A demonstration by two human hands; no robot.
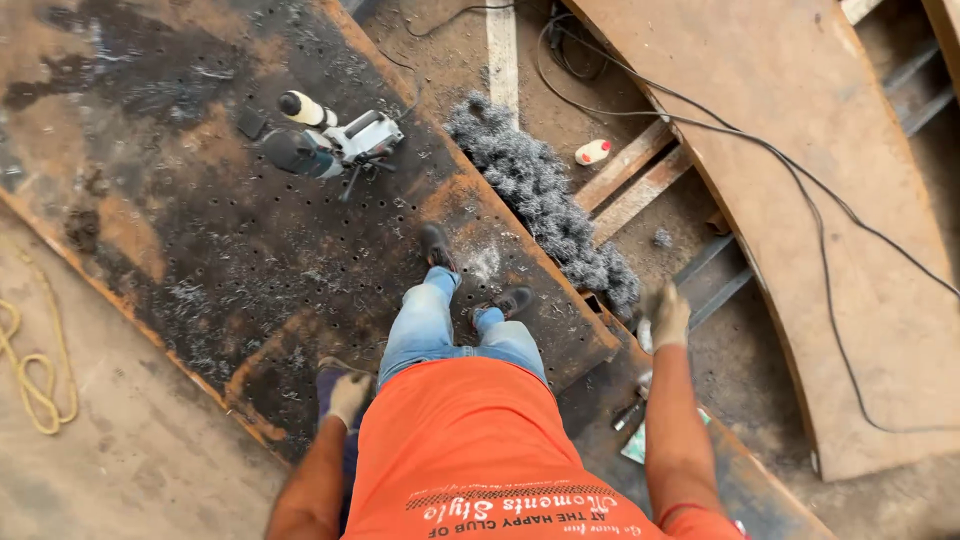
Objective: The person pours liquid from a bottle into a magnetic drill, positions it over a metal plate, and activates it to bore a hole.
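I look straight down my orange shirt, blue jeans and dark shoes (pixel 437 245), standing on a rusty, blackened steel plate (pixel 200 260) drilled with many small holes. My left hand (pixel 347 396) wears a pale glove and hangs by my hip over the plate's near edge, against something dark; its grip is unclear. My right hand (pixel 667 316), also gloved, hangs out to the side above the plate's right edge with loose fingers and nothing in it. A white and teal drill machine (pixel 335 146) lies on the plate ahead of my feet.
A heap of grey metal shavings (pixel 545 195) lines the plate's right edge, near a small white bottle (pixel 592 152). A black cable (pixel 800 180) crosses a large curved rusty plate (pixel 850 230). A yellow rope (pixel 30 372) lies left. A small tool (pixel 630 414) rests under my right arm.
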